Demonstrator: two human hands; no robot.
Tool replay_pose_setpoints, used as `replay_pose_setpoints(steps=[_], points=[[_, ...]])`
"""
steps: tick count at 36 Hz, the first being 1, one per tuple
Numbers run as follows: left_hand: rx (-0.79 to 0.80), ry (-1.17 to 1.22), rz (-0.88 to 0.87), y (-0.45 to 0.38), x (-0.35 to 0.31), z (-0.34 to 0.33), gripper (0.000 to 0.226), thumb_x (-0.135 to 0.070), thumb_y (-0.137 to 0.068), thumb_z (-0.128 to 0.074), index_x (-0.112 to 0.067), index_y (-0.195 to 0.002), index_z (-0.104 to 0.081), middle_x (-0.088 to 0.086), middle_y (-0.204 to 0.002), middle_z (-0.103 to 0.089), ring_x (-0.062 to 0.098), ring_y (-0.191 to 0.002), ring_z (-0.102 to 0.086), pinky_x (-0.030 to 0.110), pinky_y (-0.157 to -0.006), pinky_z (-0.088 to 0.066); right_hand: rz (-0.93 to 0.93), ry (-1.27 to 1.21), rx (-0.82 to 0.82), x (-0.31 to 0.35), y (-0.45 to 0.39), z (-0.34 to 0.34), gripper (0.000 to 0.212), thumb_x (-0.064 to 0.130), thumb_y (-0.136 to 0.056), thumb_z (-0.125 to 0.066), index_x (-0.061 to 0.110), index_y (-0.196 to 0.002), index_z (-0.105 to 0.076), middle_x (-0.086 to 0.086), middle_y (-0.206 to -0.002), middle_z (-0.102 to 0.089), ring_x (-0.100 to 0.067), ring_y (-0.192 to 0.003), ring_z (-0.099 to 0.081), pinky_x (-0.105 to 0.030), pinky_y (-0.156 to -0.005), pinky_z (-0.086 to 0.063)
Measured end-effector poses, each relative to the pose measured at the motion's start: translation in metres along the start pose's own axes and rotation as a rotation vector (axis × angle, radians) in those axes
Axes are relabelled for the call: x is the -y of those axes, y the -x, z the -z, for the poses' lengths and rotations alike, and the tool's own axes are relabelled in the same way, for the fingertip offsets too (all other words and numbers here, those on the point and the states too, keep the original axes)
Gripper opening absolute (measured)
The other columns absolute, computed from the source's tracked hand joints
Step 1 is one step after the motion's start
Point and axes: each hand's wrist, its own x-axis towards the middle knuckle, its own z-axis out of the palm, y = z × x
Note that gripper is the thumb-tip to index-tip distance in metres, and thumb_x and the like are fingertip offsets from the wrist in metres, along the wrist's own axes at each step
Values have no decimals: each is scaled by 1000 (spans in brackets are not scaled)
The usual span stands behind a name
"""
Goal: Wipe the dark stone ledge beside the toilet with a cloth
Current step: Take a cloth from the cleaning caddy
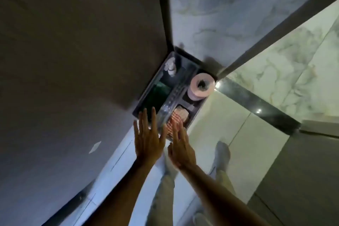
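A dark, rectangular caddy (176, 86) with thin walls and a ribbed central handle sits in the corner where two walls meet, at about twelve o'clock from the hands. Its compartments hold a roll of pale pink toilet paper (201, 84) standing on end at the two o'clock side, a white pump bottle (170, 66) at eleven o'clock, something dark green (161, 91) below the bottle, and a striped red-and-white cloth (176, 123), soft and folded, in the nearest compartment.

The left hand (148, 141) reaches forward, palm down, fingers straight and spread apart, its tips over the caddy's near edge. The right hand (181, 150) lies just beside it at three o'clock, also flat, fingers extended and only slightly parted, their tips over the striped cloth; whether they touch it cannot be told through the motion blur. Neither hand grasps anything. Both forearms are bare and come in from five o'clock.

A polished dark stone ledge (256, 102), glossy with small points of reflected light, runs as a narrow strip from beside the toilet paper toward four o'clock. Veined, pale marble-like tile (229, 14) covers the wall beyond it. A plain matte grey panel (73, 42) fills the nine to eleven o'clock side. The floor (216, 124) is large pale glossy tiles, and the person's light trousers and pale shoes (222, 154) show below the arms.
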Motion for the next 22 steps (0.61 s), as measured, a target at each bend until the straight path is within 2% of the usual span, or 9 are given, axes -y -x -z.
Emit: replay_pose_setpoints(steps=[2, 4, 6, 9, 11, 14, 18, 20, 22], points=[[-1, 48, 14, -30, 7, -27, 95, -73, -105, 3, -12, -172, -23, 22, -178, -25, 40, -166, -26, 63, -133, -28, -10, 59, -40, -9, -44, -30, 79, 22, -119, -43, 22, -179, 9, -4, -188, 14, -26, -176, 8, -43, -140, -30], [-69, 1, -76, -63, 14, -54, 91, -70, -108, -1, -10, -173, -23, 24, -178, -25, 41, -166, -26, 63, -133, -28, -149, 21, -38, -16, -90, -50, 76, 38, -122, -35, 13, -179, 9, -11, -187, 14, -31, -176, 10, -45, -144, -12], [-96, -50, -206, -93, 15, -86, 91, -71, -108, 1, -11, -174, -21, 23, -180, -21, 40, -167, -21, 60, -136, -22, -224, 15, -42, -29, -128, -76, 74, 40, -122, -30, 9, -178, 8, -18, -186, 12, -39, -175, 7, -51, -144, -4], [-192, -141, -383, -130, 11, -119, 80, -64, -112, -21, -14, -175, -17, 20, -182, -18, 37, -169, -17, 59, -136, -22, -202, 64, -88, -40, -163, -95, 93, 48, -114, -47, 13, -178, 9, -21, -185, 14, -45, -173, 11, -53, -143, 0], [-218, -180, -450, -147, 8, -136, 79, -59, -111, -33, -15, -175, -14, 20, -182, -17, 37, -169, -17, 59, -136, -22, -252, 10, -135, -43, -178, -103, 107, 55, -106, -61, 17, -179, 7, -14, -187, 14, -41, -174, 11, -50, -141, -11], [-284, -241, -464, -156, 10, -154, 78, -59, -111, -31, -17, -175, -13, 20, -182, -17, 37, -168, -17, 59, -136, -20, -316, -124, -228, -47, -188, -113, 89, 53, -114, -50, 20, -179, 1, -9, -188, 5, -36, -175, -8, -48, -136, -30], [-301, -278, -452, -159, 10, -155, 78, -61, -112, -29, -18, -175, -12, 18, -182, -17, 37, -169, -16, 60, -136, -19, -264, -137, -284, -50, -183, -106, 87, 56, -115, -45, 25, -179, 4, -7, -189, 0, -34, -176, 1, -50, -139, -22], [-241, -277, -454, -156, 6, -145, 81, -62, -112, -28, -17, -175, -8, 18, -183, -11, 37, -170, -11, 61, -137, -16, -259, -323, -275, -40, -166, -96, 91, 65, -109, -45, 28, -179, -2, -7, -187, -16, -37, -174, -16, -57, -132, -40], [-155, -276, -450, -150, 3, -132, 83, -63, -112, -26, -16, -175, -2, 18, -184, -3, 38, -170, -4, 62, -137, -12, -254, -410, -266, -31, -143, -84, 83, 70, -106, -34, 25, -175, -26, -7, -178, -41, -34, -163, -43, -42, -122, -55]])
